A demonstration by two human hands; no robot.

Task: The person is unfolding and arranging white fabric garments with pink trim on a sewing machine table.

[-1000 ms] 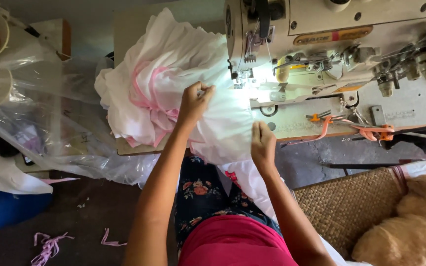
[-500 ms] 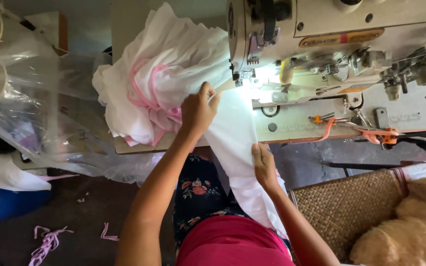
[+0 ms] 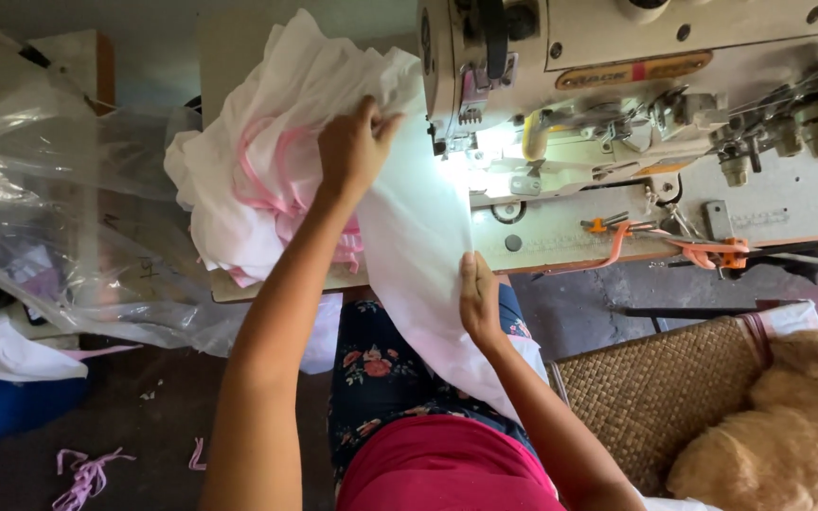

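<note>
Now the left hand (image 3: 354, 147) has climbed, fingers pinching the white pink-trimmed cloth pile (image 3: 267, 161); the right hand (image 3: 478, 298) has slid down, lying flat on the hanging white fabric panel (image 3: 418, 265) beside the cream sewing machine (image 3: 636, 104).

A pale wooden sewing table (image 3: 281, 284) carries the work. A heap of white cloth with pink trim (image 3: 257, 180) lies on its left part and spills over the front edge. A cream sewing machine (image 3: 636, 123) stands on its right part. On the dark floor (image 3: 125, 416) below lie pink fabric scraps (image 3: 87, 470), crumpled clear plastic sheeting (image 3: 68, 237) and a woven mat (image 3: 655, 397).
</note>
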